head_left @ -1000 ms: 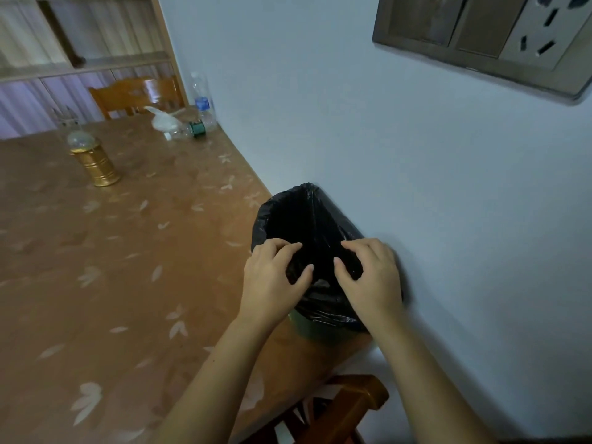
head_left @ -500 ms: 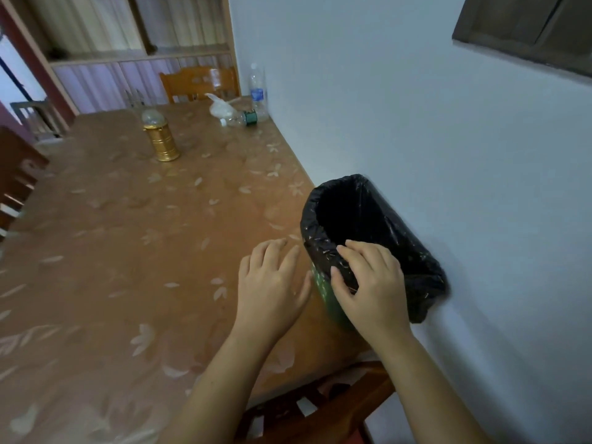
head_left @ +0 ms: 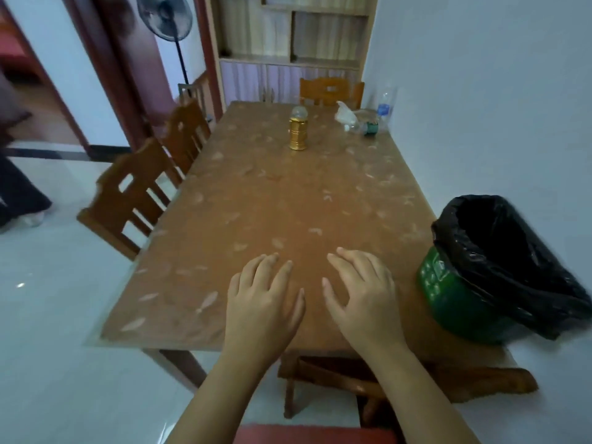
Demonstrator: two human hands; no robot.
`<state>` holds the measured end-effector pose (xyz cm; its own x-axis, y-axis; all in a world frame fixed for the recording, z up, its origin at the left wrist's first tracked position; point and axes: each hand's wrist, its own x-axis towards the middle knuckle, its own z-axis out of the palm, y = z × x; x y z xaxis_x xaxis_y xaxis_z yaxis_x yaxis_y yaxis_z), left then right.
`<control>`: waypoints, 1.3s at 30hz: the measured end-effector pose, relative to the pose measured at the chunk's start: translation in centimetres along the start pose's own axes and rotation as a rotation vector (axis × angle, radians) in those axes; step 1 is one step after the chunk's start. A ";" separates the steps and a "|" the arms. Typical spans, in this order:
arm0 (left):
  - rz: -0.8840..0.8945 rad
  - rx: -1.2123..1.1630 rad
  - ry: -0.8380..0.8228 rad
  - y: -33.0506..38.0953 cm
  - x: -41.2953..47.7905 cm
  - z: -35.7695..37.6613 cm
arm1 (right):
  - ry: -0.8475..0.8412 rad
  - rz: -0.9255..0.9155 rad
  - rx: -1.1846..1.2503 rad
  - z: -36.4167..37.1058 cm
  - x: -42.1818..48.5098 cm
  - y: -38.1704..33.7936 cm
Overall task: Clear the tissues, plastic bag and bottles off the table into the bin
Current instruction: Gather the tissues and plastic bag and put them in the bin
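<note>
Currently, both hands are held open and nothing is gripped. The left hand (head_left: 262,302) is spread palm-down over the near end of the brown leaf-patterned table (head_left: 256,203), with the fingers straight and slightly fanned. The right hand (head_left: 362,296) is set just beside it in the same palm-down pose, fingers spread and the thumb turned inward. Whether the palms rest on the tabletop or are held just above it cannot be told.

Compared with half a second earlier, the right hand has been taken off the rim of the green plastic bin (head_left: 448,299), which was then gripped. The bin, lined with a black bag liner (head_left: 499,251), is now seen standing at the near right corner of the table against the wall, apart from the right hand. The left hand remains over the table.

Both forearms are extended forward from the bottom edge of the view, roughly parallel, wrists straight.

At the far right corner, well apart from the hands, an upright clear bottle with a blue label (head_left: 384,105) is seen beside the wall. A clear bottle with a green band (head_left: 365,127) is lying just in front of it, and a crumpled white plastic item (head_left: 345,114) is placed beside that. A gold lantern-shaped ornament (head_left: 298,133) is positioned near the far middle.
</note>
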<state>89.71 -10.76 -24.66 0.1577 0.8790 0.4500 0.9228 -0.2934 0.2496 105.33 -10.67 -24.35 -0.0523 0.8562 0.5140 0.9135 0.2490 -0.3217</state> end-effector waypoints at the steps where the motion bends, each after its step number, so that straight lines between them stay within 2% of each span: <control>1: -0.034 0.015 0.005 -1.7 -1.1 -1.0 | -0.003 -0.025 0.017 0.8 -0.1 -2.1; 11: -0.287 0.130 0.146 -17.2 -12.2 -9.1 | -0.135 -0.248 0.226 9.5 -3.5 -21.0; 20: -0.441 0.225 0.212 -28.5 -15.7 -11.4 | -0.243 -0.408 0.313 16.2 -2.0 -32.0; 30: -0.446 0.343 0.229 -44.7 -8.0 -13.9 | -0.197 -0.414 0.387 27.4 8.8 -43.6; 35: -0.453 0.324 0.266 -52.1 -2.3 -15.3 | -0.134 -0.415 0.363 31.2 15.6 -47.9; 39: -0.454 0.292 0.285 -57.2 0.8 -15.0 | -0.151 -0.396 0.333 34.6 19.4 -50.2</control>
<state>31.77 1.08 -25.74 -0.3374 0.7447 0.5758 0.9403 0.2380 0.2432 44.45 9.08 -25.76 -0.4466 0.7173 0.5348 0.6361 0.6749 -0.3740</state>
